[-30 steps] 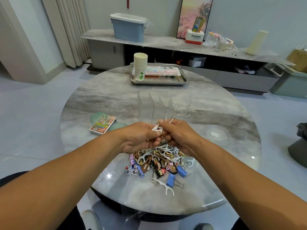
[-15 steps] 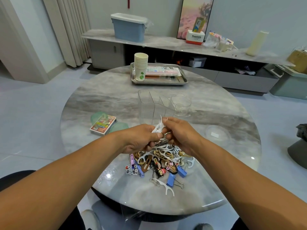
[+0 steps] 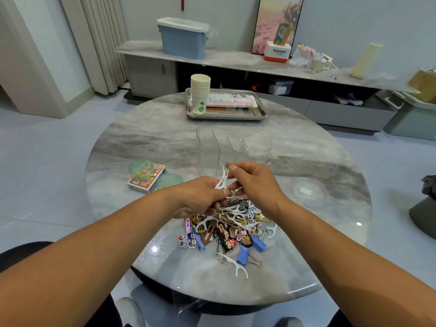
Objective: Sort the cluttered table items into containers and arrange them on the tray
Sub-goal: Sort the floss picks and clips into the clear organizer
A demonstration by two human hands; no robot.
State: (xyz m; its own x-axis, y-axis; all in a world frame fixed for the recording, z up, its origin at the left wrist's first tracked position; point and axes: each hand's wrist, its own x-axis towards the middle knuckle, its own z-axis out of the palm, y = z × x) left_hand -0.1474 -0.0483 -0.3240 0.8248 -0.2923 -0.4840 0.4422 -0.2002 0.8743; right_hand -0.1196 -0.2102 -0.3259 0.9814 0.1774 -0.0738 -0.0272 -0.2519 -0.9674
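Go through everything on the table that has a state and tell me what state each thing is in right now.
left hand: holds a bunch of white floss picks
right hand: fingers pinch the picks' tips
clear divided organizer: upright, looks empty
clear jar: upright, lid off
clear lid: flat on table
paper cups: stacked upright on tray
clip pile: unsorted
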